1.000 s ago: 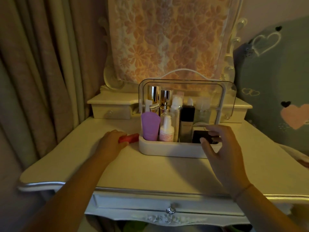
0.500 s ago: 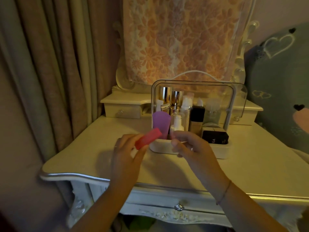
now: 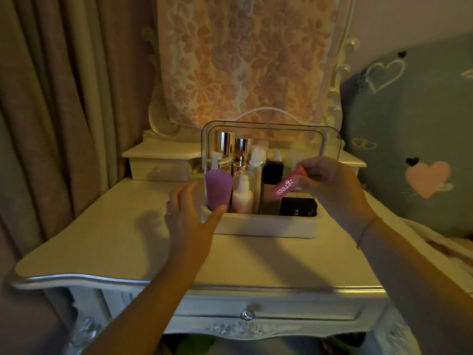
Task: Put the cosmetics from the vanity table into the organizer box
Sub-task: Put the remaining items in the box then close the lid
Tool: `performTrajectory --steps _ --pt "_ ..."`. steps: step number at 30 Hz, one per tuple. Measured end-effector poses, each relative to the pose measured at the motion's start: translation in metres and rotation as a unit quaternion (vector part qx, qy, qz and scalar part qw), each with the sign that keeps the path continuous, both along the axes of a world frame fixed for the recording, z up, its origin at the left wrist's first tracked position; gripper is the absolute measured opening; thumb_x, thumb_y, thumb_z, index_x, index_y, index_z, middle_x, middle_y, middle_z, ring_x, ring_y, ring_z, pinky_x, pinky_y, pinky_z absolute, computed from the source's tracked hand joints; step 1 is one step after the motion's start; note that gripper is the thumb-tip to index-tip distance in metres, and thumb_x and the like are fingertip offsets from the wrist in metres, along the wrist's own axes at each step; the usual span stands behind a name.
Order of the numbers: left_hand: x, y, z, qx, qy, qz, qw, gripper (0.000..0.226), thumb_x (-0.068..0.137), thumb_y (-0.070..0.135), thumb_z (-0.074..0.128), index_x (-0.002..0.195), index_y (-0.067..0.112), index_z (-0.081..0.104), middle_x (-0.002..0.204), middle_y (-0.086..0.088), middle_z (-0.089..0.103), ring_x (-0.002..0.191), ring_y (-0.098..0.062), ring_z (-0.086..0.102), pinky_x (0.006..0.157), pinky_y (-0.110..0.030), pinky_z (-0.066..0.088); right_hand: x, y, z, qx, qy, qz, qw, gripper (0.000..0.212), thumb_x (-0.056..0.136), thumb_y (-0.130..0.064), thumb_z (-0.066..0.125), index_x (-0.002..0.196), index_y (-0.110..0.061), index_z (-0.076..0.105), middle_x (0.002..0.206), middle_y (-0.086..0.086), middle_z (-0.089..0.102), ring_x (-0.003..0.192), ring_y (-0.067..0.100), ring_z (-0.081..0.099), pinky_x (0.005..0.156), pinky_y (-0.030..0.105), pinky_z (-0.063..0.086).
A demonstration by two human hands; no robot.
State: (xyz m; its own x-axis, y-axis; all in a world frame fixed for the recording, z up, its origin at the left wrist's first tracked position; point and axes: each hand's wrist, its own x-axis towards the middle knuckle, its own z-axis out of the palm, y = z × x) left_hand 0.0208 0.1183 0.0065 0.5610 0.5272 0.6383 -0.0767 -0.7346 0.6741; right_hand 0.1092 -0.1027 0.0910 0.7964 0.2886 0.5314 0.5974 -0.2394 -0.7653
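A white organizer box (image 3: pixel 266 226) with a raised clear lid stands at the back middle of the vanity table (image 3: pixel 107 242). Inside stand a purple tube (image 3: pixel 218 192), a small pink pump bottle (image 3: pixel 242 198), gold-capped bottles (image 3: pixel 225 146) and a black box (image 3: pixel 298 206). My right hand (image 3: pixel 332 185) holds a pink tube (image 3: pixel 286 187) tilted above the box's right half, over the black box. My left hand (image 3: pixel 189 216) hovers with fingers spread at the box's left front corner, holding nothing.
A cloth-covered mirror (image 3: pixel 245 60) rises behind the box, flanked by two small drawer units (image 3: pixel 158 162). Curtains (image 3: pixel 51 111) hang on the left. A heart-patterned cushion (image 3: pixel 414 139) lies to the right. A drawer with a crystal knob (image 3: pixel 247 315) sits under the tabletop's front edge.
The pink tube passed from my left hand to my right hand and rose over the box's right side. My left hand let go and spread its fingers near the box's left corner.
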Motion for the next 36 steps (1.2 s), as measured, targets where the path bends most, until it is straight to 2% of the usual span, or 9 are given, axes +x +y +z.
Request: performTrajectory --steps 2,5,8,11,15,17,21,32,36 --pt "0.007 0.007 -0.003 -0.026 0.034 0.019 0.999 0.066 0.074 0.036 0.072 0.129 0.013 0.043 0.133 -0.010 0.041 0.120 -0.028 0.041 0.096 -0.046 0.038 0.012 0.005 -0.001 -0.074 -0.027 -0.001 0.997 0.018 0.078 -0.012 0.073 0.092 -0.022 0.068 0.082 -0.008 0.068 0.076 0.004 0.064 0.068 0.010 0.049" --pt "0.010 0.012 -0.010 -0.049 0.059 0.011 0.997 0.063 0.077 0.035 0.069 0.130 0.010 0.043 0.133 -0.012 0.041 0.120 -0.030 0.042 0.098 -0.051 0.038 0.023 0.016 -0.011 -0.167 -0.082 -0.027 0.982 0.026 0.078 -0.015 0.074 0.103 -0.022 0.070 0.087 -0.011 0.066 0.077 0.000 0.060 0.069 0.007 0.045" --pt "0.011 0.015 -0.013 -0.045 0.063 0.004 0.997 0.063 0.079 0.037 0.068 0.130 0.011 0.043 0.134 -0.011 0.040 0.121 -0.028 0.042 0.098 -0.051 0.039 0.027 0.026 -0.023 -0.201 -0.104 -0.045 0.973 0.026 0.078 -0.018 0.074 0.103 -0.021 0.068 0.087 -0.012 0.062 0.080 0.004 0.058 0.073 0.013 0.046" --pt "0.013 0.015 -0.014 -0.037 0.069 -0.005 0.997 0.063 0.079 0.038 0.067 0.131 0.011 0.043 0.135 -0.010 0.041 0.122 -0.026 0.040 0.099 -0.050 0.039 0.027 0.032 -0.036 -0.218 -0.102 -0.046 0.970 0.021 0.079 -0.019 0.073 0.098 -0.022 0.064 0.085 -0.011 0.062 0.080 0.005 0.058 0.069 0.011 0.044" --pt "0.015 0.016 -0.017 -0.028 0.069 -0.009 0.997 0.061 0.079 0.038 0.067 0.129 0.011 0.045 0.134 -0.009 0.042 0.122 -0.025 0.040 0.099 -0.045 0.038 0.023 0.034 -0.045 -0.242 -0.141 -0.058 0.958 0.016 0.080 -0.023 0.072 0.095 -0.021 0.067 0.087 -0.007 0.071 0.081 0.010 0.063 0.079 0.026 0.050" --pt "0.016 0.017 -0.018 -0.024 0.066 -0.013 0.997 0.059 0.079 0.037 0.067 0.127 0.011 0.046 0.133 -0.009 0.043 0.121 -0.024 0.041 0.097 -0.039 0.038 0.022 0.036 -0.050 -0.261 -0.177 -0.070 0.946 0.012 0.081 -0.027 0.071 0.092 -0.024 0.068 0.088 -0.008 0.073 0.086 0.013 0.066 0.087 0.033 0.043" --pt "0.018 0.018 -0.020 -0.029 0.060 -0.025 0.997 0.057 0.079 0.037 0.067 0.126 0.014 0.047 0.132 -0.007 0.042 0.119 -0.022 0.043 0.089 -0.029 0.037 0.025 0.036 -0.056 -0.270 -0.203 -0.115 0.934 0.012 0.084 -0.033 0.065 0.095 -0.031 0.068 0.094 -0.011 0.072 0.096 0.016 0.061 0.085 0.031 0.028" --pt "0.022 0.018 -0.025 -0.059 0.084 -0.057 0.993 0.061 0.078 0.042 0.066 0.129 0.019 0.042 0.134 -0.003 0.041 0.115 -0.016 0.046 0.084 -0.030 0.040 0.025 0.028 -0.063 -0.264 -0.212 -0.150 0.929 0.018 0.082 -0.028 0.068 0.100 -0.029 0.069 0.102 -0.007 0.069 0.104 0.019 0.053 0.086 0.033 0.032" --pt "0.021 0.016 -0.022 -0.073 0.071 -0.063 0.993 0.066 0.080 0.040 0.065 0.135 0.017 0.036 0.139 -0.005 0.041 0.122 -0.019 0.043 0.091 -0.031 0.038 0.019 0.020 -0.059 -0.207 -0.222 -0.154 0.940 0.017 0.083 -0.026 0.068 0.099 -0.022 0.069 0.099 -0.004 0.069 0.101 0.019 0.056 0.089 0.037 0.042"
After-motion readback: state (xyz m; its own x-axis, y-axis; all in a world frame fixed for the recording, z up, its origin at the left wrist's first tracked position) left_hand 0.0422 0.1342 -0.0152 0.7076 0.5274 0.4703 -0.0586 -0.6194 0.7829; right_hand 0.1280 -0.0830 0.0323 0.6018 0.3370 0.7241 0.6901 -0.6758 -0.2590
